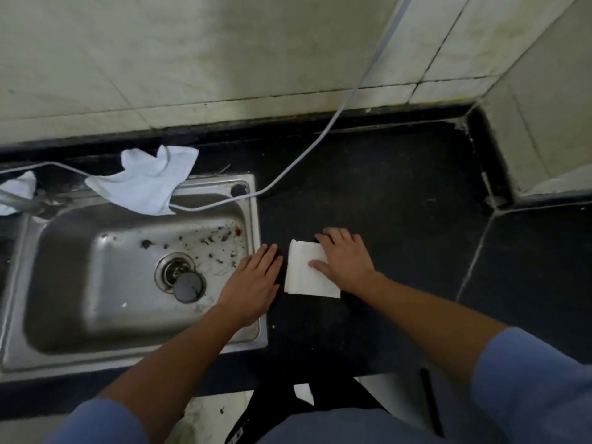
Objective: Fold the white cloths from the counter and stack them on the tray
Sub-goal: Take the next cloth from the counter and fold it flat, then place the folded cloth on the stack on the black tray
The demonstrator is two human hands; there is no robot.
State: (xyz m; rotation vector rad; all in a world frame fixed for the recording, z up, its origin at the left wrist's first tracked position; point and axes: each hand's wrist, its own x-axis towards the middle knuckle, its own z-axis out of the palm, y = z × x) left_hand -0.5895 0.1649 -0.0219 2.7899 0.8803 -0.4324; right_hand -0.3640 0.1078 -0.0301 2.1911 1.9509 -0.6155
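Head view showed me the folded cloth lying on the dark counter just right of the sink, its longer side running roughly near to far. My right hand rested flat on its right half, fingers straight, gripping nothing; my left hand lay flat too, just beside its left edge. I judged the right hand better placed for lifting it. An unfolded cloth sat far left; no tray was visible.

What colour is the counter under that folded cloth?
Black. The counter is dark and speckled around the white folded cloth, seen in the head view.
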